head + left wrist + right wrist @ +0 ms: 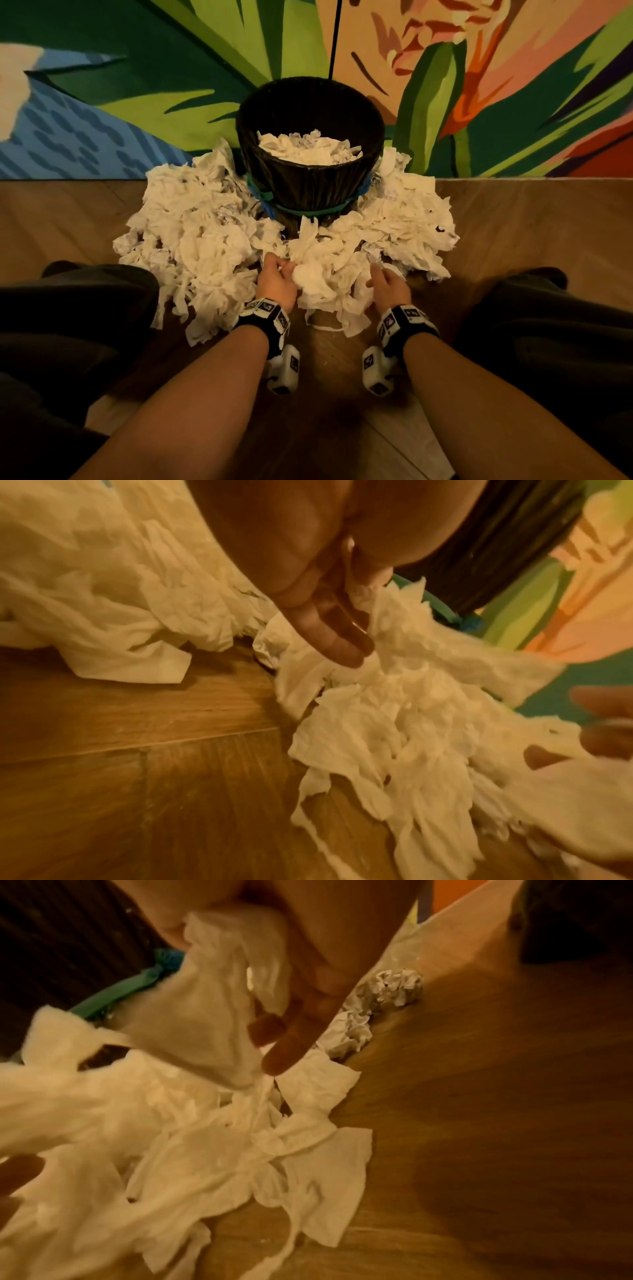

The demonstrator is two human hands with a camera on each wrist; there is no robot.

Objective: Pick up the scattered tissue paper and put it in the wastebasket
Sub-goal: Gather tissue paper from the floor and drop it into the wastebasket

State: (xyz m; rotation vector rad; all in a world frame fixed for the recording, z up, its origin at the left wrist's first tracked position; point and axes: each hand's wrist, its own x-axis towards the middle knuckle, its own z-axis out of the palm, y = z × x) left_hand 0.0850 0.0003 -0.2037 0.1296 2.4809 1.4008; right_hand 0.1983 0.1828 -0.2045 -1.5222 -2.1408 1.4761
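Head view shows left hand and right hand flanking a tissue clump, fingers curled into it, to scoop it toward the wastebasket.

You face a wall painted as a mural: broad green leaves, a blue patch with darker dashes at left, orange and peach shapes at right. A thin dark seam runs down it. Below you lies a wood plank floor, under warm, dim light.
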